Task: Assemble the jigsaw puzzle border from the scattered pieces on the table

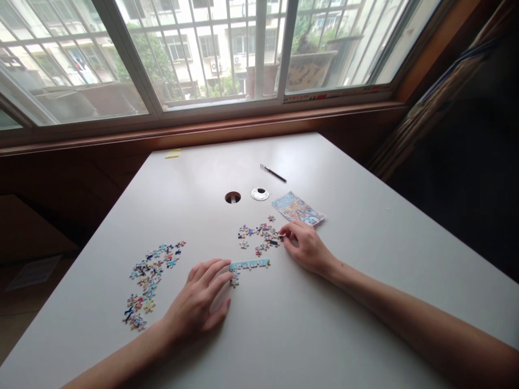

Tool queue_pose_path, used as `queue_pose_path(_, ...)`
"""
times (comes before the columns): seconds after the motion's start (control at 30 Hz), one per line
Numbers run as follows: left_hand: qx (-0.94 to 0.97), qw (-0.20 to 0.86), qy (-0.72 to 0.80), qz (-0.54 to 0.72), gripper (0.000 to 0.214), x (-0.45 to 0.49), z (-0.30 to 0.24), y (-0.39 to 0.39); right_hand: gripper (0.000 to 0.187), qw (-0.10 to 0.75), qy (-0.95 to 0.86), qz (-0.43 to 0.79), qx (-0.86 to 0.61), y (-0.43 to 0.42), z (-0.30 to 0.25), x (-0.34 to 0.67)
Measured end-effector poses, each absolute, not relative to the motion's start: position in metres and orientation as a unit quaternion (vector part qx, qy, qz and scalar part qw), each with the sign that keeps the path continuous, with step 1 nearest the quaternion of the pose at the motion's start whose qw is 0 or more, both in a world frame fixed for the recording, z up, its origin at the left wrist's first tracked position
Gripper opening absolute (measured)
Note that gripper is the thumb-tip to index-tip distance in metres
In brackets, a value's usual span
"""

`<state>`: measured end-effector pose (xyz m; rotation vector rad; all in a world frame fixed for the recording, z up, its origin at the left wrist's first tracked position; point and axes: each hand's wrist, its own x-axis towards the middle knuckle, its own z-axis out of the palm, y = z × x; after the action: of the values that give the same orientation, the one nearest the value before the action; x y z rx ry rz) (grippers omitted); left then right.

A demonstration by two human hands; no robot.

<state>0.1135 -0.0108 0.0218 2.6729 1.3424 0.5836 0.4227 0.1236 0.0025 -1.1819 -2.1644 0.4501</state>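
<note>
A short strip of joined jigsaw pieces [253, 263], light blue along its top, lies on the white table and turns a corner downward at its left end. My left hand [198, 300] rests beside that corner, fingers apart, with the fingertips touching its left edge. At the right side of a small pile of loose jigsaw pieces [263, 232], my right hand [306, 246] is closed in a pinch on a small puzzle piece [281, 236], mostly covered by the fingers. Farther left, a larger scatter of loose pieces [148, 275] curves along the table.
Beyond my right hand lies a colourful picture sheet [298, 208]. A black pen [273, 173], a round metal cover [260, 194] and a round table hole [232, 198] are farther back. Yellow tape [172, 153] marks the far edge of the table [348, 216], below a barred window.
</note>
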Motion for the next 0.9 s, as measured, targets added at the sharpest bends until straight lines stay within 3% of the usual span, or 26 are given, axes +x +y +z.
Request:
queue_pose_path(0.27,0.866,0.080,0.453,0.194,0.026,0.1149,0.0247,-0.0112,0.013,0.295,-0.825,0.169,-0.451,0.1249,-0.0003,0.4238)
queue_pose_path(0.8,0.877,0.053,0.428,0.213,0.031,0.1142,0.0203,-0.0094,0.009,0.316,-0.823,0.169,-0.441,0.1245,0.0002,0.4246)
queue_pose_path(0.9,0.874,0.063,0.433,0.211,0.032,0.1137,0.0188,-0.0103,0.017,0.315,-0.825,0.170,-0.437,0.1242,0.0011,0.4238)
